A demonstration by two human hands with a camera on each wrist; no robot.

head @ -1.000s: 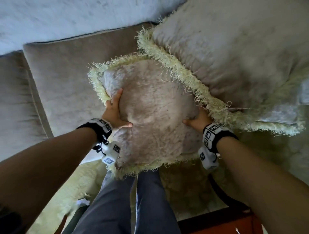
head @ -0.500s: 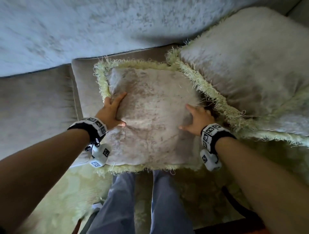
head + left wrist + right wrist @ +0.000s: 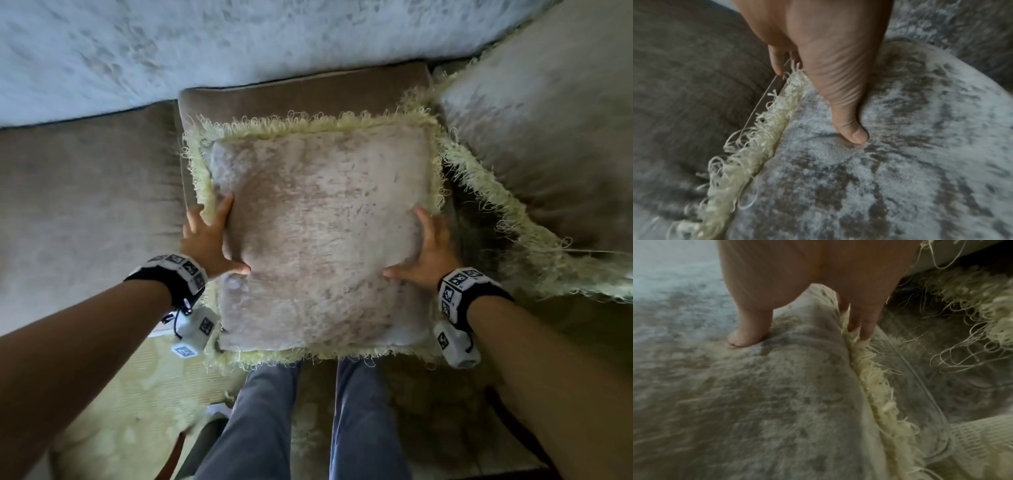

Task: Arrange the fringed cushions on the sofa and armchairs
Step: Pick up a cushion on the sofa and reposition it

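Observation:
A square grey plush cushion [image 3: 318, 233] with a pale yellow fringe stands squarely in front of me over the brown sofa seat [image 3: 85, 212]. My left hand [image 3: 209, 240] grips its left edge, thumb [image 3: 851, 133] pressed into the front and fingers behind the fringe [image 3: 748, 154]. My right hand [image 3: 428, 250] grips the right edge the same way, thumb [image 3: 748, 335] on the plush and fingers past the fringe [image 3: 875, 378]. A larger fringed cushion [image 3: 548, 137] leans at the right, just beside the held one.
The pale grey sofa backrest [image 3: 171, 44] runs across the top, with a brown back pad [image 3: 308, 92] behind the held cushion. My legs [image 3: 253, 428] stand on a yellowish patterned rug [image 3: 137, 394] close to the sofa front.
The cushion has swung from tilted and tucked under the large cushion to square and clear of it, moving left and up towards the backrest. Both hands stay on its sides.

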